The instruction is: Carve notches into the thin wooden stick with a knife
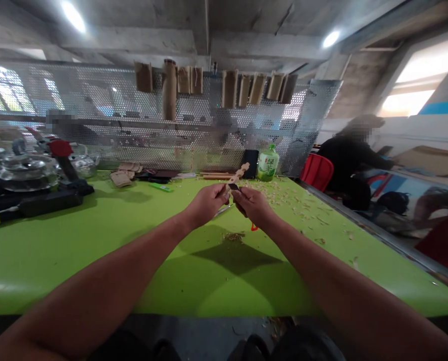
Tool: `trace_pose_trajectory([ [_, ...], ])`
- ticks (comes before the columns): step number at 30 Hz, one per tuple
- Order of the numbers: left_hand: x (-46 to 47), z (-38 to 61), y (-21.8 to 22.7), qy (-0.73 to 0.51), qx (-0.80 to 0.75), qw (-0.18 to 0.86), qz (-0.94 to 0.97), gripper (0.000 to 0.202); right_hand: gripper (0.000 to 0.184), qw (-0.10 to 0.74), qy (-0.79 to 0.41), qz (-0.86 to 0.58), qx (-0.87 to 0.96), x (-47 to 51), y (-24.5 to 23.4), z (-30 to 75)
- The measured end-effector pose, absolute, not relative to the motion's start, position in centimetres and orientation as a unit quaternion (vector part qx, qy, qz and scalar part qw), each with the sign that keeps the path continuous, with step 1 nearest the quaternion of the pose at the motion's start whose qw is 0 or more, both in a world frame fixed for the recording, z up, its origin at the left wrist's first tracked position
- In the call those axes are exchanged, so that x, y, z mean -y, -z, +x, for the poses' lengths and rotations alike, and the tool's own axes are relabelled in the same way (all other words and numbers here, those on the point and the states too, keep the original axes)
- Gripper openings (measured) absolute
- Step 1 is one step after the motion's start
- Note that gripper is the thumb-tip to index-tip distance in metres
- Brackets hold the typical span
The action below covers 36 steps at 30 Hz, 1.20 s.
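Both my arms reach out over a bright green table [77,240]. My left hand [205,203] is closed round the lower end of a thin carved wooden stick [239,175] that points up and to the right. My right hand [252,204] is closed on a small knife [234,187], its dark blade resting against the stick just above my left fingers; a bit of red handle shows below that hand. A small heap of wood shavings [233,236] lies on the table under my hands.
More shavings [295,200] are scattered to the right. A green drink bottle [268,163], a dark phone and wooden sticks stand by the perforated metal back panel [133,125]. Glass teaware and black tools [35,185] fill the left. A person [353,160] sits at right by a red chair.
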<state>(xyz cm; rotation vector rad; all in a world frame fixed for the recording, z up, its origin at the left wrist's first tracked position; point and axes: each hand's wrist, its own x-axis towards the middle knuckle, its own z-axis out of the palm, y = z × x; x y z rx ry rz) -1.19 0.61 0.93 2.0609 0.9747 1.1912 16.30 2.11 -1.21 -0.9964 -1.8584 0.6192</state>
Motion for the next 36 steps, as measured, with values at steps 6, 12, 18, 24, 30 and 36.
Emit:
trace_pose_trajectory([
  [6,-0.9,-1.3,-0.9,-0.431,-0.361,0.285,0.776,0.014,0.044,0.452,-0.380,-0.371,0.717,-2.3,1.6,16.1],
  [12,-1.5,-1.4,-0.3,-0.461,-0.363,0.315,0.746,0.018,0.043,0.492,-0.192,-0.403,0.747,-2.2,1.3,16.7],
  [18,-1.8,-1.3,0.4,-0.456,-0.339,0.414,0.711,0.029,0.043,0.461,-0.049,-0.432,0.773,-2.2,0.9,17.3],
  [24,-1.4,-1.0,0.5,-0.451,-0.320,0.476,0.684,0.021,0.043,0.442,-0.005,-0.463,0.768,-1.9,0.7,17.1],
  [30,-1.0,-0.7,0.1,-0.452,-0.317,0.519,0.652,0.019,0.043,0.422,0.033,-0.482,0.768,-1.7,0.6,17.1],
  [36,-0.6,-0.6,-0.2,-0.446,-0.321,0.541,0.636,0.019,0.045,0.382,0.074,-0.517,0.762,-1.6,0.4,17.0],
])
